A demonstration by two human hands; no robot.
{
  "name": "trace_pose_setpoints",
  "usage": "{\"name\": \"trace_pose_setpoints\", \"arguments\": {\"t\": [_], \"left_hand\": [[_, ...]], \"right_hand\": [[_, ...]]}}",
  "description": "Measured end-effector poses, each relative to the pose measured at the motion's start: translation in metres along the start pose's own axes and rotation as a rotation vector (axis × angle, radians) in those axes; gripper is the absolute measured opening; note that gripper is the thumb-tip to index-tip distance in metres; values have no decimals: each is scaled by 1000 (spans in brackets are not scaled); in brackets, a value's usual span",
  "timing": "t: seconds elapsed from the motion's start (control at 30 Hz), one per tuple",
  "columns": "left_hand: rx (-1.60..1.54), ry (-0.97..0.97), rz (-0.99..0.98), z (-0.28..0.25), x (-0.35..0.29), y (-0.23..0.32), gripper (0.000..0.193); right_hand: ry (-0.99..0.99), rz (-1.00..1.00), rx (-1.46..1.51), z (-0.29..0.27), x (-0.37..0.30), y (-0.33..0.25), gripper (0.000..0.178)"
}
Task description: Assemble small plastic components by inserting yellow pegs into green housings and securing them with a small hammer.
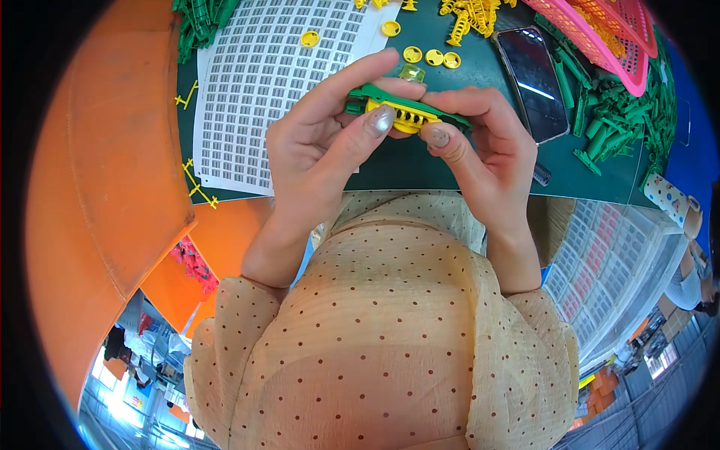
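Both hands hold one small plastic assembly [411, 118] above the table's near part. It has a long green body with a yellow slotted piece set along its near side. My left hand [322, 127] pinches its left end, thumb on the yellow piece and index finger stretched out beyond. At the right end, my right hand [487, 135] grips it between thumb and fingertips, which hide the tip. Just past the assembly is a small clear yellowish piece [412, 73], near my left fingers. Several yellow discs [434, 58] with cut-outs lie beyond the hands.
A sheet of printed labels [247, 105] covers the table's left part, a yellow disc on it. A phone [534, 86] lies at right, beside heaped green parts [622, 127] and a pink basket [600, 37]. Yellow parts [472, 16] are piled at the back. Orange fabric [97, 150] borders the left.
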State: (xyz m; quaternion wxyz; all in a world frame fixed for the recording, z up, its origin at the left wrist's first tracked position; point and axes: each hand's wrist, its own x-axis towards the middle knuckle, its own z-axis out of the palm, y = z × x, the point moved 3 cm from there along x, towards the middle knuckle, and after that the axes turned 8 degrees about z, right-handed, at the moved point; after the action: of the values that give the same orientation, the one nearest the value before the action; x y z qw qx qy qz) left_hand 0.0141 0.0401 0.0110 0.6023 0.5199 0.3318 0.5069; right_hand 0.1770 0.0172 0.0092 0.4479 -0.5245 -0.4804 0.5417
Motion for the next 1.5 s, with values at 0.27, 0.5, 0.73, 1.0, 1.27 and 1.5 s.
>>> {"name": "trace_pose_setpoints", "arguments": {"t": [0.27,0.5,0.73,1.0,1.27,1.5], "left_hand": [[-127,28,-37,2,0,-5,42],[12,-13,44,5,-1,-4,47],[-41,-1,-25,2,2,-1,48],[-52,20,37,4,-1,2,45],[47,-7,43,0,-2,1,36],[-66,26,4,-3,-2,-7,33]], "right_hand": [[-14,3,60,-2,0,-1,25],[-37,-7,36,-6,1,0,20],[-30,-67,37,-2,-1,-1,21],[11,-100,39,-2,-1,1,19],[-14,-77,66,3,-2,1,19],[14,-119,-26,5,-3,-1,22]]}}
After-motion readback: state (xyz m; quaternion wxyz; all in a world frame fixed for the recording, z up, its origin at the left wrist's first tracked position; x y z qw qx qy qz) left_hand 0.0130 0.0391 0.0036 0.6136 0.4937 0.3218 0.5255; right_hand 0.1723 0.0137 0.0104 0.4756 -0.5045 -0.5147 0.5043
